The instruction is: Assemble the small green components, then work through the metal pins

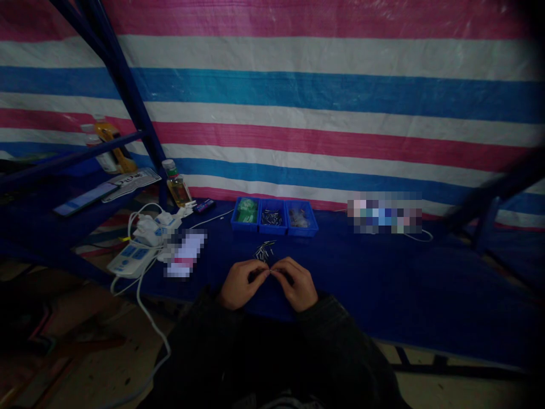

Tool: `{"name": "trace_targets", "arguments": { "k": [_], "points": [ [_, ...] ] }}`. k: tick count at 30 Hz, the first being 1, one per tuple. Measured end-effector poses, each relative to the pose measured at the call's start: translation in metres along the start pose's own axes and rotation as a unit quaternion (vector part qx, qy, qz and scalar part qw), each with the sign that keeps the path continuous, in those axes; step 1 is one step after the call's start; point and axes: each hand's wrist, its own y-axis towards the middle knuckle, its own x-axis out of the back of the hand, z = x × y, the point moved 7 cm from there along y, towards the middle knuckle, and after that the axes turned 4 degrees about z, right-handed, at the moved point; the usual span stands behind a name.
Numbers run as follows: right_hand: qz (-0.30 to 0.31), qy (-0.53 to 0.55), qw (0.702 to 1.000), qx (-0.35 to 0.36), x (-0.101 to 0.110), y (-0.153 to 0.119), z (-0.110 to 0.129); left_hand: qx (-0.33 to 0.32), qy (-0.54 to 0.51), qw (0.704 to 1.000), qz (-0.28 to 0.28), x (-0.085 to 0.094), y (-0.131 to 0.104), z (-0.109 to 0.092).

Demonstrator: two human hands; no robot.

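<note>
My left hand (243, 284) and my right hand (296, 284) meet fingertip to fingertip above the blue table, each in a pinch. Something tiny sits between the fingertips, too small to name. Just beyond them lies a loose pile of small dark and shiny metal pins (264, 250). Behind the pile stand three joined blue trays: the left tray (244, 226) has green and clear material in it, the middle tray (273, 229) holds many small metal pins, and the right tray (302, 232) holds small translucent pieces.
On the left are a white power strip (130, 259) with plugs and cables, a blurred phone (186, 255) and a bottle (177, 186). Pixelated items (383, 216) lie at the back right. Blue metal posts (128, 91) frame the table. Another person's arm (80, 312) shows at lower left.
</note>
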Motion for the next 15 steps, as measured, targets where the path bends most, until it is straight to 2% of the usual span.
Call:
{"name": "trace_targets", "arguments": {
  "k": [15],
  "points": [
    [-0.001,-0.017,1.0,0.002,0.0025,0.0016,0.0052,-0.005,0.005,1.0,-0.022,0.0034,-0.0001,-0.0022]
  ]
}}
